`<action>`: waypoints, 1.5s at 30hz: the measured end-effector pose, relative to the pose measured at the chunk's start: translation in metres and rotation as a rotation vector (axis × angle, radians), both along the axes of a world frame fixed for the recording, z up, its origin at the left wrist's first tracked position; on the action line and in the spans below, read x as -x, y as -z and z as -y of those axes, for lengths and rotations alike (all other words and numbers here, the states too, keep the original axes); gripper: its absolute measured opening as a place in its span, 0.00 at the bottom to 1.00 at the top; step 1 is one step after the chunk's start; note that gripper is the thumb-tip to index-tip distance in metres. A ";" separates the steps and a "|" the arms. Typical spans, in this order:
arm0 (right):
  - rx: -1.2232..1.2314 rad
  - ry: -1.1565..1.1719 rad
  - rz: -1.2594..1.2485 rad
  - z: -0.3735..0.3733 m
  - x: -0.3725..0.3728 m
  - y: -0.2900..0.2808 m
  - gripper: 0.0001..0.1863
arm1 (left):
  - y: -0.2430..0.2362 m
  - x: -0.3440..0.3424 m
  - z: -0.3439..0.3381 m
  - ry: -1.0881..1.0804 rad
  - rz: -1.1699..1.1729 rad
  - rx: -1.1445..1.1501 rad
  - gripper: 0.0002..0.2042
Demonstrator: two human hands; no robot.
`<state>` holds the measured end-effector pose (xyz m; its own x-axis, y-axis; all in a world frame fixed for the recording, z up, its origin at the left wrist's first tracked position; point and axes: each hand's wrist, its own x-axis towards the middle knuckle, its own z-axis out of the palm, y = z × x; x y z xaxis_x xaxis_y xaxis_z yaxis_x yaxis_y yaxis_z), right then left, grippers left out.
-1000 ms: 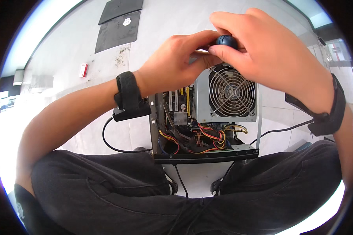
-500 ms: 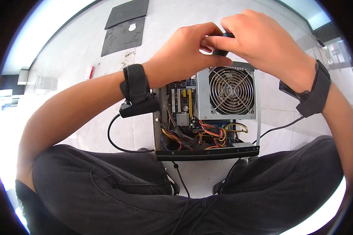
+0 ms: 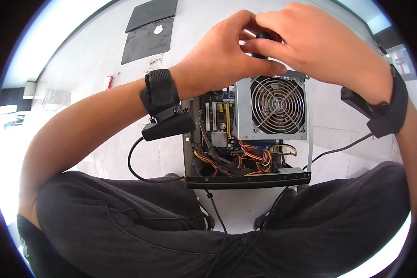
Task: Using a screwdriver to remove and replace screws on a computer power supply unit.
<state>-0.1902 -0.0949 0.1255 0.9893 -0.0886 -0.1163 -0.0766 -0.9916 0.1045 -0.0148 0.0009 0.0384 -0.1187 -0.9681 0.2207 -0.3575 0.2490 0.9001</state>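
An opened computer case (image 3: 245, 180) lies between my legs, with its insides facing up. In its far right part sits a silver power supply (image 3: 243, 109) with a round fan grille (image 3: 279, 103). Over the far edge of the case my two hands meet. My right hand (image 3: 315, 44) is closed around a black rounded handle (image 3: 267, 38), whose lower end is hidden. My left hand (image 3: 227, 53) curls in from the left, its thumb just above the power supply's far edge. What its fingers grip is out of sight behind the right hand.
Left of the power supply are a motherboard (image 3: 219, 139) and bundled coloured cables (image 3: 259, 155). Two dark panels (image 3: 148, 41) lie on the tiled floor at the far left, with a small red-and-white thing (image 3: 108, 83) nearer. Cabled black devices (image 3: 169, 126) are strapped to my wrists.
My right wrist has shifted outward to the right and its grip on the black handle has turned. Both hands sit slightly farther off. The case appears a little more to the right.
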 end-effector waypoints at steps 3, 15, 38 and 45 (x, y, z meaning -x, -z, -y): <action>0.091 -0.155 0.043 -0.003 -0.014 -0.011 0.15 | -0.005 0.005 0.001 -0.102 0.060 -0.134 0.21; -0.247 0.356 -0.129 -0.027 -0.011 -0.038 0.24 | 0.006 -0.007 -0.002 0.131 -0.205 -0.159 0.27; -0.152 0.289 -0.073 -0.026 -0.016 -0.034 0.20 | 0.019 0.003 0.000 0.058 -0.388 -0.110 0.22; 0.162 -0.209 0.203 0.016 -0.016 0.013 0.10 | 0.019 -0.006 -0.003 -0.083 0.025 -0.148 0.20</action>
<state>-0.1743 -0.1112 0.1125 0.9895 0.1179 0.0839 0.0918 -0.9596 0.2661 -0.0089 0.0035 0.0195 -0.0402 -0.9965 0.0729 -0.3945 0.0828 0.9151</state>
